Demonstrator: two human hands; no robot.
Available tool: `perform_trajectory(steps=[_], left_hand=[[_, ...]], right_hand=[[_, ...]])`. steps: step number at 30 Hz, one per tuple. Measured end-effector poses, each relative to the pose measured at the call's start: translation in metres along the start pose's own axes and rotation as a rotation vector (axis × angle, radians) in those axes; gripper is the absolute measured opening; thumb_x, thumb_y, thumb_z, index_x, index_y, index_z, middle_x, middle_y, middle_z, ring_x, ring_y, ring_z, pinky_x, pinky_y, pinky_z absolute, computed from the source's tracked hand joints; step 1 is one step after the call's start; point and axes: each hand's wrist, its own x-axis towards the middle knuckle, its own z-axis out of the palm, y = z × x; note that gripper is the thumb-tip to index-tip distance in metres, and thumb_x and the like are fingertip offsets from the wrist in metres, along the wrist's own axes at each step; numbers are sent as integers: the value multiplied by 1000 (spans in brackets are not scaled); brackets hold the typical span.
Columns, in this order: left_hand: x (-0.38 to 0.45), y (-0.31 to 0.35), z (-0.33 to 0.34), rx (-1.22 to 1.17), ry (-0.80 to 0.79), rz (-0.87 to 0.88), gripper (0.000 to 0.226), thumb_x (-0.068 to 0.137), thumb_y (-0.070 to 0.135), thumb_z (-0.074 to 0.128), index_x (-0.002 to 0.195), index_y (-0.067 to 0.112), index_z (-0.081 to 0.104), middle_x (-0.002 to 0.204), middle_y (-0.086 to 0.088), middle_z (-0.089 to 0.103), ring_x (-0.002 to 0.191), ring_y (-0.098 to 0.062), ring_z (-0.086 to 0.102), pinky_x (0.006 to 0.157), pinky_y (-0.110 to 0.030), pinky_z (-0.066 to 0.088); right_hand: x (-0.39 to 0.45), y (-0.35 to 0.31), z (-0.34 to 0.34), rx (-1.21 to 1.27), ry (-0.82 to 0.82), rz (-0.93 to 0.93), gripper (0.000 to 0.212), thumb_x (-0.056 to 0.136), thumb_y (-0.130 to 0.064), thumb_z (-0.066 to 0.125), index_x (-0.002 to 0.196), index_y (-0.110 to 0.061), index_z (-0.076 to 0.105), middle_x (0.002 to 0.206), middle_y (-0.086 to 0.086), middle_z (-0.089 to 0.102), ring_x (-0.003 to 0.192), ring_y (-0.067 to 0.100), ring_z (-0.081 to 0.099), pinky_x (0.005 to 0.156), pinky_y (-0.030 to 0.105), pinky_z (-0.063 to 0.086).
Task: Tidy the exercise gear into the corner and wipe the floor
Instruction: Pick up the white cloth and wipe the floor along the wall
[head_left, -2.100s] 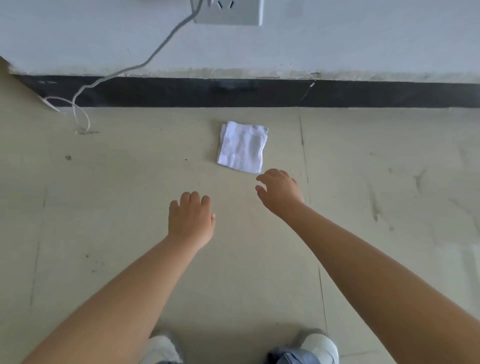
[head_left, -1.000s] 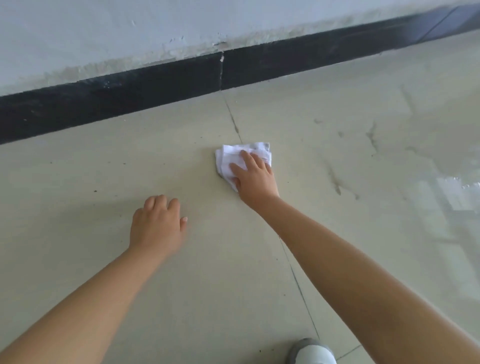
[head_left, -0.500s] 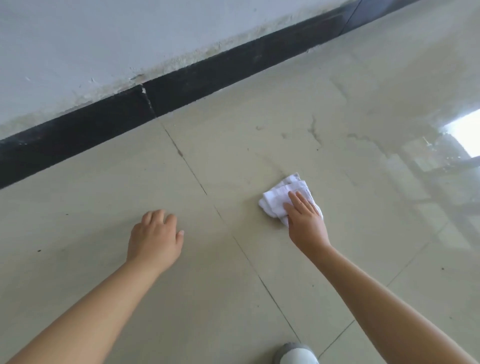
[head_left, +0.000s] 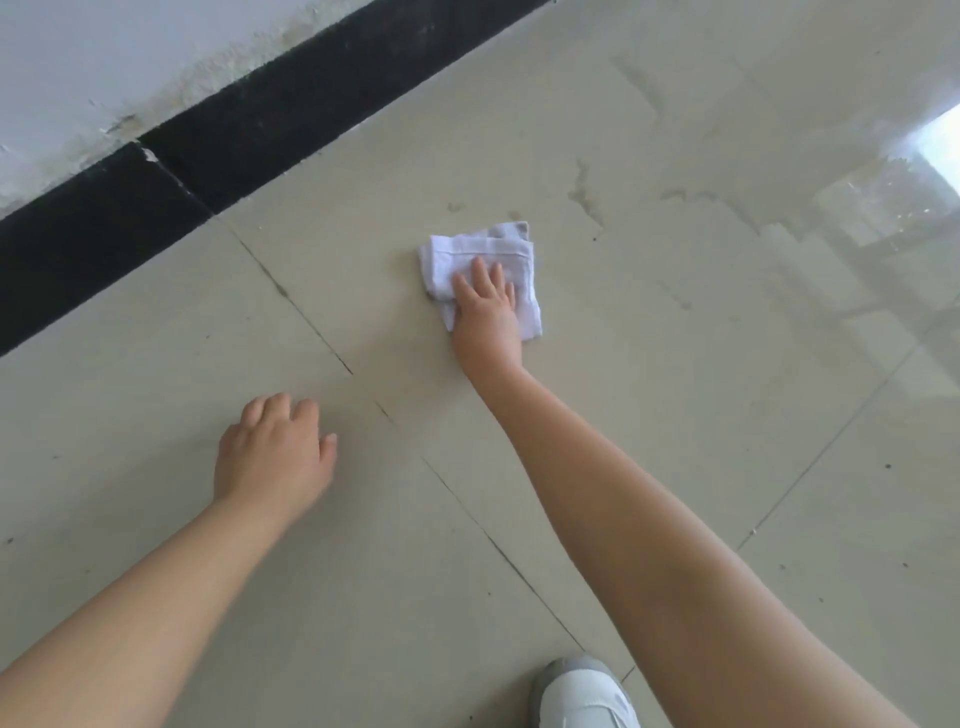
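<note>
A folded white cloth (head_left: 467, 255) lies flat on the beige tiled floor (head_left: 675, 415). My right hand (head_left: 485, 317) presses down on its near half, fingers spread over the fabric. My left hand (head_left: 272, 454) rests knuckles-up on a bare tile to the near left, fingers curled under, holding nothing. No exercise gear is in view.
A black skirting board (head_left: 218, 140) runs diagonally along the white wall at the upper left. Smears and stains (head_left: 584, 195) mark the tiles just beyond the cloth. A wet, shiny patch (head_left: 883, 208) reflects light at the right. My white shoe (head_left: 584, 693) shows at the bottom edge.
My right hand reached the cloth near the skirting and has been sliding it over the tiles to the right and now forward toward the stains. The left hand has stayed planted on the floor.
</note>
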Motion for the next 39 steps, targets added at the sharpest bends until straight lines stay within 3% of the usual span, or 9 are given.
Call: perform_trajectory(steps=[6,8,11,15,21,29,33,36,39], left_hand=[[-4,-3,14,-37,-11,-22,37,91,24,53,120,0,57,130,-19,53,126,-35,43,99,-42,40],[-3,-6,15,-45,1,-33,35,89,20,57,117,-2,59,128,-20,55,124,-37,45,97,-43,42],[0,-8,16,-54,87,56,30,68,2,78,92,-11,67,104,-32,65,99,-48,61,77,-51,52],[-7,-9,24,-95,112,48,39,42,-3,89,73,-12,67,83,-32,69,75,-47,69,56,-47,55],[-28,-13,43,-60,104,52,29,56,3,76,79,-13,69,88,-31,70,81,-45,70,59,-47,57],[-27,-31,49,-137,117,-72,47,70,-2,73,110,-22,60,117,-41,58,109,-55,58,83,-59,50],[-30,-17,53,-225,98,-128,59,97,19,44,146,-7,23,157,-23,14,148,-34,13,119,-41,17],[-32,-12,63,-187,151,-43,51,85,11,52,127,-18,50,137,-36,45,128,-48,46,99,-53,43],[-34,-16,70,-151,104,-8,52,67,15,59,105,-21,64,112,-38,63,101,-51,64,74,-56,53]], right_hand=[[-10,-14,30,-77,-89,-263,48,97,0,34,145,-7,31,158,10,15,148,27,5,119,34,-2],[-39,6,31,-110,-79,-408,44,88,8,43,131,2,51,145,19,43,137,38,35,115,44,24],[-65,60,19,-168,20,-427,37,74,1,44,97,4,72,106,21,71,97,44,67,77,54,52],[-51,97,-29,-108,100,-95,43,95,4,42,138,-2,43,151,13,32,144,29,25,118,33,17],[29,27,-28,-18,141,65,48,95,2,33,141,-9,39,157,8,18,148,26,5,121,31,3],[-47,-20,54,-74,-151,-501,40,96,-1,42,137,-3,45,152,12,33,144,32,22,118,31,8],[-87,55,27,-37,-23,-379,41,75,13,56,116,8,62,127,23,59,123,39,50,103,48,36],[-65,86,-15,-40,125,-126,49,93,11,40,140,-4,40,153,11,28,146,23,15,118,27,11],[-15,65,-28,-56,226,71,48,96,3,35,142,-10,38,156,8,23,147,25,11,119,29,11]])
